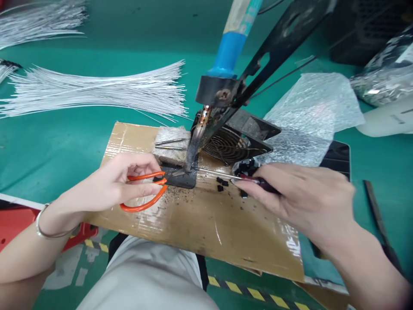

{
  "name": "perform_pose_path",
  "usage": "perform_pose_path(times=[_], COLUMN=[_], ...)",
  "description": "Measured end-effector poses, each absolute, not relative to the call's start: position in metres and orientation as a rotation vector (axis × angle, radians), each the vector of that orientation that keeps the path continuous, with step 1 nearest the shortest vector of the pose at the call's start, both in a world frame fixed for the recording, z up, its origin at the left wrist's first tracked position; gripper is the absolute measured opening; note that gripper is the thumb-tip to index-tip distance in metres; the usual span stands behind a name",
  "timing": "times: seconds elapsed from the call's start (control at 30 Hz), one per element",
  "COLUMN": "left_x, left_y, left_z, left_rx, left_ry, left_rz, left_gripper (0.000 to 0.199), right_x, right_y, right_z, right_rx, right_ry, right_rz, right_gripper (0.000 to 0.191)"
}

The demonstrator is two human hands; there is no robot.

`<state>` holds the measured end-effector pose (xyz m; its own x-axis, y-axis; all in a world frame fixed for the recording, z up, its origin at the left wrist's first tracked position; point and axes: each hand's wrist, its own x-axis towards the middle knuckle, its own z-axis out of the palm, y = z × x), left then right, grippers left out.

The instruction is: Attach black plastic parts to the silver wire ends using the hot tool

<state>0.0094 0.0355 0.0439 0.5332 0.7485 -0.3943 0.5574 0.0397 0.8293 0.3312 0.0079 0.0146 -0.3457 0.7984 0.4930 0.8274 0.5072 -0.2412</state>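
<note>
My left hand is closed on the orange handles of a pair of scissors. The scissors' blades point right, toward a small black plate. In my right hand is a screwdriver with a dark red handle. Its thin metal shaft reaches left to the tip of a soldering iron; whether they touch I cannot tell. The iron, with a blue grip, is clamped in a black metal arm and points down at the plate.
A cardboard sheet lies under the work. On it are a grey block carrying thin metal rods, a fan with a wire grille, and black scraps. White wires lie far left, bubble wrap right.
</note>
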Motion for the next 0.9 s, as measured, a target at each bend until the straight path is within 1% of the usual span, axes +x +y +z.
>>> perform_pose_path(times=[0.07, 0.1, 0.17, 0.33, 0.47, 0.77, 0.83, 0.9], left_x=[0.009, 0.009, 0.008, 0.008, 0.009, 0.009, 0.009, 0.009], left_y=[0.037, 0.037, 0.038, 0.034, 0.029, 0.023, 0.022, 0.021], left_z=[0.046, 0.046, 0.046, 0.048, 0.048, 0.047, 0.046, 0.045], left_rx=[1.624, 1.624, 1.624, 1.605, 1.597, 1.519, 1.528, 1.530], left_ry=[1.136, 1.139, 1.153, 1.130, 1.141, 1.165, 1.177, 1.173], left_rz=[0.198, 0.195, 0.180, 0.136, 0.108, 0.074, 0.080, 0.078], left_gripper=[0.019, 0.019, 0.018, 0.020, 0.024, 0.024, 0.025, 0.026], right_x=[0.333, 0.333, 0.335, 0.336, 0.335, 0.334, 0.334, 0.334], right_y=[0.007, 0.007, 0.008, 0.010, 0.011, 0.010, 0.010, 0.009], right_z=[0.011, 0.009, 0.006, -0.002, -0.004, -0.008, -0.009, -0.008], right_rx=[-1.048, -0.930, -0.893, -0.957, -0.971, -0.945, -0.956, -0.964], right_ry=[-2.311, -2.354, -2.348, -2.383, -2.372, -2.364, -2.339, -2.302], right_rz=[-0.523, -0.637, -0.718, -0.684, -0.638, -0.564, -0.505, -0.424], right_gripper=[0.064, 0.061, 0.056, 0.050, 0.049, 0.047, 0.043, 0.034])
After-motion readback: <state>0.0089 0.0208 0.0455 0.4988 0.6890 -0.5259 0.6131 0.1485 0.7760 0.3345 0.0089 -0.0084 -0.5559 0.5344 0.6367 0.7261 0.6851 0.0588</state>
